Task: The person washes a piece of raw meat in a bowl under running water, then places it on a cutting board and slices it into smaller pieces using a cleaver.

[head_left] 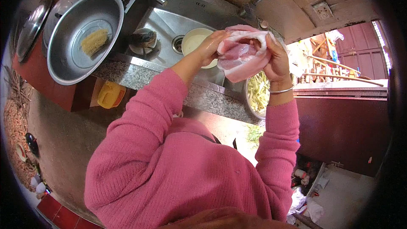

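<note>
Holding meat [242, 55] firmly between left hand [210, 46] and right hand [277, 62], by sink [166, 20]; apparently uncut, folded over, not yet put down.

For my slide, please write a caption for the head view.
Left hand and right hand hold raw meat at the sink.

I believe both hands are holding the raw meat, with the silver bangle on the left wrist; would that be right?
Not quite: the head view shows the silver bangle on the right wrist. The left hand and right hand are holding the raw meat.
</note>
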{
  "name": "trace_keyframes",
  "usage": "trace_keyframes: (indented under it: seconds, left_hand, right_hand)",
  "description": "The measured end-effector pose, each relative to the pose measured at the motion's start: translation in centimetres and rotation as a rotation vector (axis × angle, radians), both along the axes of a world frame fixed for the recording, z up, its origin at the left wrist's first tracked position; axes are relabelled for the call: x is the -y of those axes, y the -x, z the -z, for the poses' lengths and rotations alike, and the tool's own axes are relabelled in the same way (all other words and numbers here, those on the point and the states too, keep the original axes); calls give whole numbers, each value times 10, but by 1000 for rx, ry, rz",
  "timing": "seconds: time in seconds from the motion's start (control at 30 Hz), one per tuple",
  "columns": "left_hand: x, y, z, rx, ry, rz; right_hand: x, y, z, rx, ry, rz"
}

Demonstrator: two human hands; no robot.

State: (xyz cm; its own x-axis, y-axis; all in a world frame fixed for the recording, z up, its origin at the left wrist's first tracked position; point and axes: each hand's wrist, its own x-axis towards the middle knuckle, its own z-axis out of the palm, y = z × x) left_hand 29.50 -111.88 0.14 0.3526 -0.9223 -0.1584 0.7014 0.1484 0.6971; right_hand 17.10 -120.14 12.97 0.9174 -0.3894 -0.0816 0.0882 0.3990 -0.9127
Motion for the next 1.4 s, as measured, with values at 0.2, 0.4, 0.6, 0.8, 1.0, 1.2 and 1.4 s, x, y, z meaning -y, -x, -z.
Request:
trace_keyframes:
  seconds: [0.2, 0.4, 0.6, 0.8, 1.0, 1.2, 1.4]
  left_hand:
    - [-11, 15, -11, 207, -204, -300]
    - [-26, 11, -18, 339, -305, -435]
    - [-28, -16, -13, 402, -290, -139]
    - [-43, -22, -28, 692, -189, -7]
    - [-44, 46, -105, 1185, 590, 150]
    - [-66, 112, -91, 1028, 733, 310]
    - [-125, 222, -56, 323, 543, 947]
  right_hand:
    - [-3, 14, 3, 45, -67, 27]
    - [-10, 25, 2, 44, -70, 17]
    - [-32, 36, -15, 26, 3, 130]
    - [-62, 38, -32, -35, 88, 286]
    - [-111, 62, -39, 0, 58, 590]
    - [-180, 122, -48, 140, 44, 813]
    - [-283, 202, -70, 102, 158, 1308]
